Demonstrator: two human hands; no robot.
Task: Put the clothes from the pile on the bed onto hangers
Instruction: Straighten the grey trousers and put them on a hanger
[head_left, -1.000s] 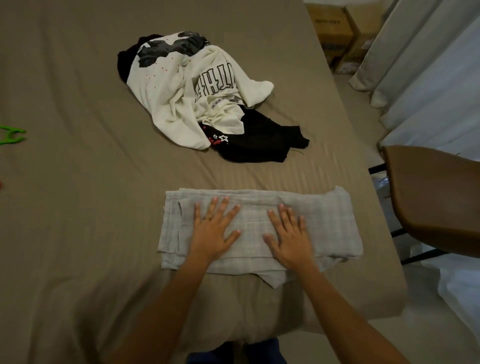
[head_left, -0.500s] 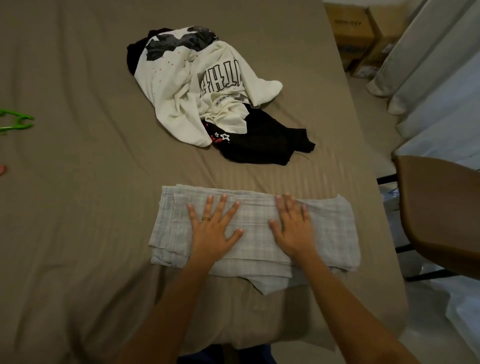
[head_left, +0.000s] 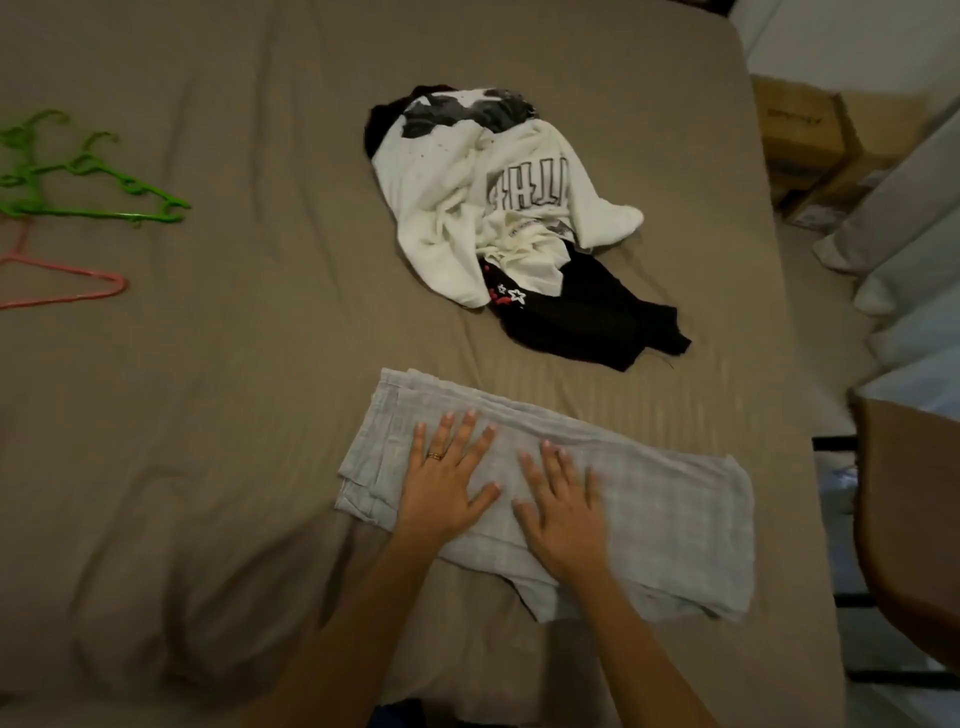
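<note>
- Hands: left hand (head_left: 447, 483) & right hand (head_left: 563, 512) both flat, fingers spread, palms pressing on the folded grey cloth (head_left: 649, 499), lower centre of frame; neither grips anything.
- Grey cloth lies folded near the front edge of the bed (head_left: 208, 415), not on a hanger.
- Pile (head_left: 498, 208) sits upper centre, w/ a white printed top over black clothes; apart from the grey cloth, no hand on it.
- Hangers: green hangers (head_left: 88, 187) upper left, pink hanger (head_left: 67, 291) just below them, all bare, well apart from both hands.
- Progress, as I judge it: nothing hung yet. Left to do: fetch a hanger, get the grey cloth on it, then work thru the pile.
- Chair (head_left: 904, 519) at right edge, boxes (head_left: 800, 135) upper right.
</note>
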